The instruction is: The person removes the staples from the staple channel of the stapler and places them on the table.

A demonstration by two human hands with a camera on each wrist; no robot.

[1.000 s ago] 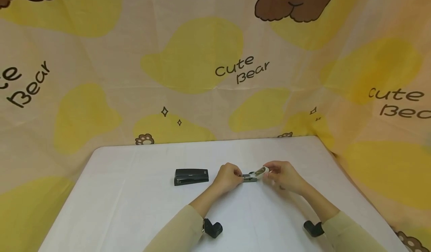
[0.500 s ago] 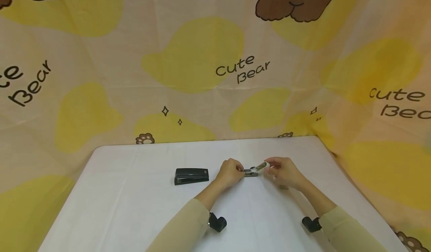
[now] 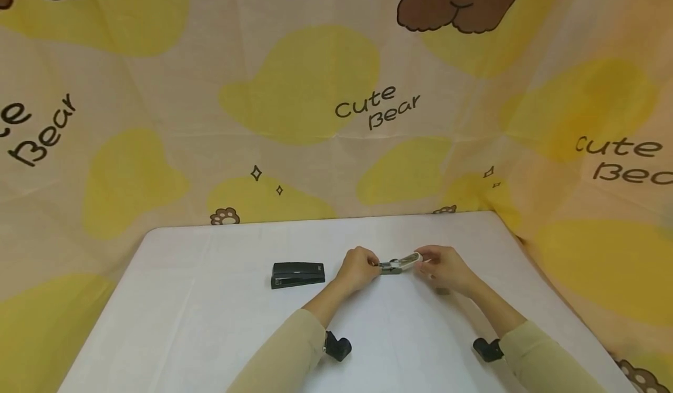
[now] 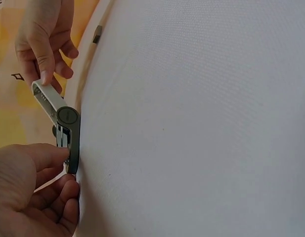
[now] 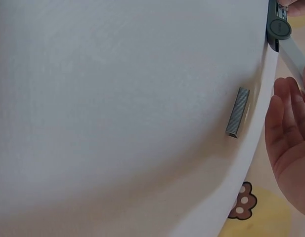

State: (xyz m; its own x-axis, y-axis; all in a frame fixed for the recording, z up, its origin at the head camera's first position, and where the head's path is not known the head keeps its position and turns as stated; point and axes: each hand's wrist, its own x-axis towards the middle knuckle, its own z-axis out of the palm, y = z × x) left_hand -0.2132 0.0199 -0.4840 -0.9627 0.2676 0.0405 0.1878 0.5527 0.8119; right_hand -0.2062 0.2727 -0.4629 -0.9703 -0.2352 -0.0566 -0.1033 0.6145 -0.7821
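On white table (image 3: 210, 299): left hand (image 3: 358, 270), right hand (image 3: 446, 269) hold opened stapler (image 3: 401, 263).

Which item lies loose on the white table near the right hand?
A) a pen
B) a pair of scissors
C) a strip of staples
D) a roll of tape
C: the right wrist view shows a grey strip of staples lying flat on the table beside the right hand.

Matt white cloth covers the table (image 3: 210, 299); staple strip (image 5: 238, 112) is ridged grey metal
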